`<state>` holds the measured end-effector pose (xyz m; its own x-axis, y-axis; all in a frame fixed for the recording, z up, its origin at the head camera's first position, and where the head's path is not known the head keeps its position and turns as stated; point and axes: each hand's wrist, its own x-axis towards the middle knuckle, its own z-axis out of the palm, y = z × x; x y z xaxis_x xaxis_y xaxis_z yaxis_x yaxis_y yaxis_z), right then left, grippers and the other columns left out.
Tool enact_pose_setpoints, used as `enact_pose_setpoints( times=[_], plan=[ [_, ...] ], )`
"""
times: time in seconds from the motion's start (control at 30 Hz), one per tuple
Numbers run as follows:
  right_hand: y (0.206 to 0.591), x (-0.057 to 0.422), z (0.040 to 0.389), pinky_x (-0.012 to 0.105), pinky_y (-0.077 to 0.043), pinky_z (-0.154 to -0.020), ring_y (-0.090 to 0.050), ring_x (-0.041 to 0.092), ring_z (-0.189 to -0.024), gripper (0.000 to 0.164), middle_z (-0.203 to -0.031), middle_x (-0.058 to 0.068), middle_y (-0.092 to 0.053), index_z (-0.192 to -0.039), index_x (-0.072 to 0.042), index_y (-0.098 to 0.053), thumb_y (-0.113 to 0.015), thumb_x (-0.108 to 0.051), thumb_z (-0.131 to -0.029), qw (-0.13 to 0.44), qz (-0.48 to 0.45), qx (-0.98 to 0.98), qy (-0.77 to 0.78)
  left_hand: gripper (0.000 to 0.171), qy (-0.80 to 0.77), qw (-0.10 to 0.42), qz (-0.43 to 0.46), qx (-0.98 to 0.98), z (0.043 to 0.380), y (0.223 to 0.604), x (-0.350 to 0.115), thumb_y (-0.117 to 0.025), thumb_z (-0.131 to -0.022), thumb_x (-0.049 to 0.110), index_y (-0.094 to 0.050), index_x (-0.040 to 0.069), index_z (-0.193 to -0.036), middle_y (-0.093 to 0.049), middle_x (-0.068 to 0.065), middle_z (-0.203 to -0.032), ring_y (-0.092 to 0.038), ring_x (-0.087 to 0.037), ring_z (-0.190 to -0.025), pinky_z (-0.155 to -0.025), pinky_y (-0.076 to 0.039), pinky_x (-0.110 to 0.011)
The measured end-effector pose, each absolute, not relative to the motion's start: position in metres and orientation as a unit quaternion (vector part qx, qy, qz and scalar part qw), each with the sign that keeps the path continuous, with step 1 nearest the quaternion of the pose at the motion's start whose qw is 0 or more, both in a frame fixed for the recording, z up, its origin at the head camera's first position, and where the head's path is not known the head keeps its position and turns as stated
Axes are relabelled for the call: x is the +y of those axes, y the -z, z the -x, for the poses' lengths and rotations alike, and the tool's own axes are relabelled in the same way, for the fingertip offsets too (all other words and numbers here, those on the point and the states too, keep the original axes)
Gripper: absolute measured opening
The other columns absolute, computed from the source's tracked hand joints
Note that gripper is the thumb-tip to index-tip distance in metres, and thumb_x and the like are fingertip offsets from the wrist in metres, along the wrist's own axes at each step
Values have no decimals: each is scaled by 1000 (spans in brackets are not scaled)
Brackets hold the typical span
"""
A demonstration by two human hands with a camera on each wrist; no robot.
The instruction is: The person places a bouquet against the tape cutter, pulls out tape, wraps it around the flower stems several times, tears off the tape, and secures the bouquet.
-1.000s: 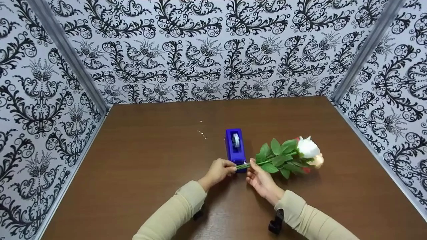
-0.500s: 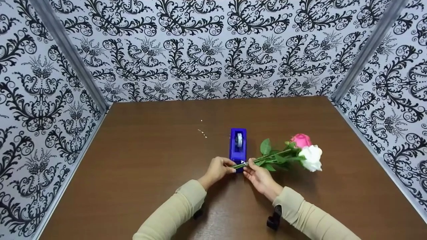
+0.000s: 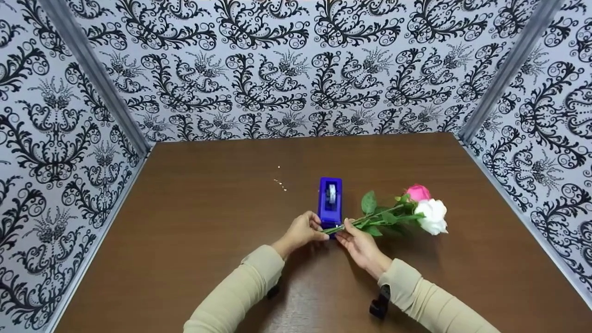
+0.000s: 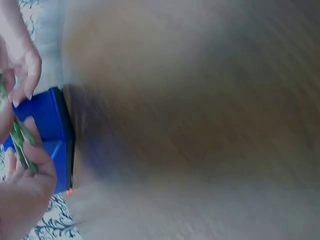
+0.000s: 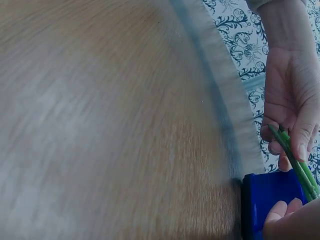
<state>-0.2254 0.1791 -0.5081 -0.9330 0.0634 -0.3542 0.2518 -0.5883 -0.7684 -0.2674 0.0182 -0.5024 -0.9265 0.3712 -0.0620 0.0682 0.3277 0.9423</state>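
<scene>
A bunch of roses, with pink point(image 3: 418, 192) and white point(image 3: 432, 216) blooms, points to the right in the head view. My right hand point(image 3: 363, 249) pinches the green stems point(image 3: 372, 215) between thumb and fingers. The left hand point(image 3: 303, 233) holds the bare stem ends point(image 5: 290, 149), with thumb and fingers around them. Beneath the stems stands a blue tape dispenser point(image 3: 330, 215) with a clear tape roll point(image 3: 331, 194) in it. Something shiny, perhaps tape, shows on the stems by my right thumb. In the left wrist view both hands meet over the dispenser point(image 4: 42, 117).
The brown table point(image 3: 208, 194) has patterned black-and-white walls point(image 3: 273, 69) on three sides. Several tiny white specks point(image 3: 280, 185) lie left of the dispenser. Black straps point(image 3: 380, 303) hang below the wrists.
The bunch has turned, so the pink rose now shows beside the white one. The dispenser has shifted slightly right. My left fingers have changed their hold on the stem ends.
</scene>
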Motion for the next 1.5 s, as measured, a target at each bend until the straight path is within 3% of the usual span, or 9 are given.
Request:
enact_pose_setpoints(
  times=[0.23, 0.43, 0.63, 0.8, 0.87, 1.03, 1.2, 1.37, 1.5],
  plan=[
    [506, 186, 224, 32, -45, -88, -58, 15, -80, 17, -83, 4, -61, -106, 2, -45, -44, -13, -96, 73, -159, 458, 871, 28, -596, 171, -139, 772, 269, 503, 18, -74, -72, 1, -49, 0, -84, -52, 0, -66, -53, -9, -60, -61, -48, -25],
    [504, 197, 225, 43, -33, -103, -60, 17, -83, 19, -84, 5, -63, -89, -3, -58, -44, -13, -96, 104, -126, 450, 878, 15, -639, 198, -130, 732, 264, 498, 23, -60, -87, 7, -51, -3, -81, -52, -3, -66, -61, -24, -64, -72, -52, -42],
    [503, 207, 227, 40, -35, -102, -60, 17, -86, 23, -87, 5, -64, -88, -4, -60, -42, -15, -96, 130, -105, 455, 875, 30, -656, 224, -109, 712, 261, 492, 28, -39, -99, 15, -50, -12, -93, -54, -8, -78, -62, -40, -79, -77, -51, -46],
    [503, 209, 229, 32, -46, -89, -59, 15, -78, 20, -83, 5, -61, -86, -3, -58, -42, -9, -96, 98, -128, 460, 873, 29, -635, 207, -143, 730, 273, 509, 33, -41, -98, 20, -52, -5, -86, -62, -15, -77, -66, -31, -68, -57, -49, -34],
    [503, 209, 231, 30, -48, -84, -58, 14, -75, 18, -82, 5, -60, -85, -2, -56, -43, -7, -96, 83, -138, 459, 874, 32, -636, 189, -179, 726, 291, 540, 38, -43, -97, 27, -52, 1, -81, -63, -12, -72, -66, -25, -61, -49, -46, -30],
    [504, 212, 235, 26, -48, -78, -58, 14, -77, 16, -84, 5, -59, -85, -2, -56, -44, -3, -95, 59, -142, 458, 875, 36, -619, 175, -174, 745, 326, 598, 58, -39, -98, 31, -53, 2, -83, -63, -14, -75, -65, -28, -62, -51, -50, -38],
    [505, 216, 238, 27, -47, -81, -58, 11, -79, 19, -84, 1, -61, -81, -9, -57, -45, -6, -95, 74, -133, 490, 858, 31, -631, 190, -161, 734, 303, 556, 53, -44, -97, 29, -53, 2, -85, -62, -14, -75, -65, -25, -61, -51, -50, -34],
    [508, 220, 237, 24, -45, -75, -55, 9, -75, 27, -77, -5, -61, -75, -16, -61, -45, -8, -95, 108, -123, 501, 849, 33, -583, 282, -155, 746, 273, 508, 43, -39, -99, 26, -51, -4, -101, -65, -26, -87, -63, -18, -58, -51, -46, -27],
    [508, 220, 236, 23, -43, -73, -55, 8, -74, 29, -75, -5, -62, -73, -16, -60, -44, -8, -96, 125, -122, 479, 860, 35, -537, 303, -195, 763, 271, 505, 41, -41, -98, 20, -54, -12, -102, -63, -16, -76, -52, -10, -52, -49, -39, -22]
  ],
)
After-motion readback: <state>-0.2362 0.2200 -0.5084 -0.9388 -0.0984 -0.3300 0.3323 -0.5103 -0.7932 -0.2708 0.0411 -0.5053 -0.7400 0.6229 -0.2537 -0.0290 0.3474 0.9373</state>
